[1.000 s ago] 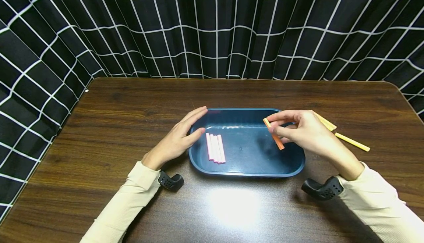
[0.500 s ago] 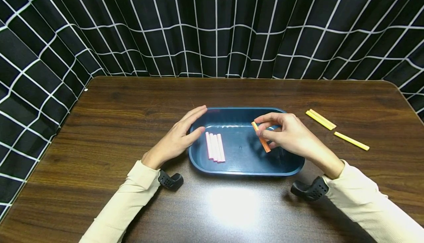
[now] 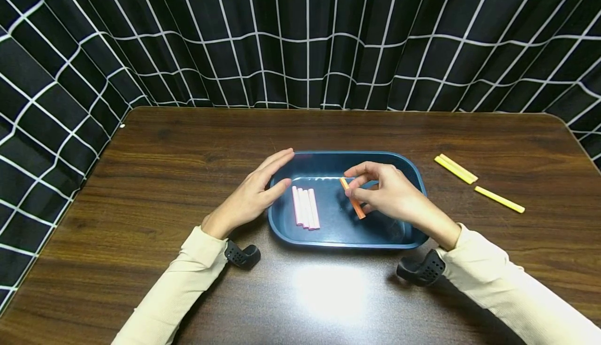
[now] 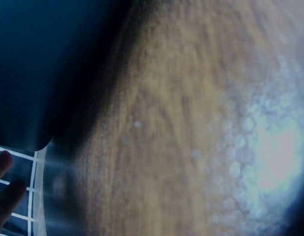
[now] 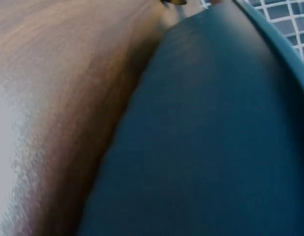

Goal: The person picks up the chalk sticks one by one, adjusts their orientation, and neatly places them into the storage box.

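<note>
A blue oval-ended plastic tray stands on the wooden table. Inside it, toward the left, several pale pink chalk sticks lie side by side. My right hand pinches an orange chalk stick between thumb and fingers over the middle of the tray, the stick slanting down to the right. At the tray's left end, my left hand touches the rim with its fingers extended. The right wrist view is mostly the tray's blurred outer wall; in the left wrist view only fingertips show beside the tray.
To the right of the tray, two yellow chalk sticks lie together on the table, with another yellow chalk stick just nearer. A black curtain with a white grid hangs behind the table.
My right hand has carried the orange chalk stick leftward across the tray, closer to the pink sticks. The yellow sticks it partly covered now show fully. My left hand stays in place.
</note>
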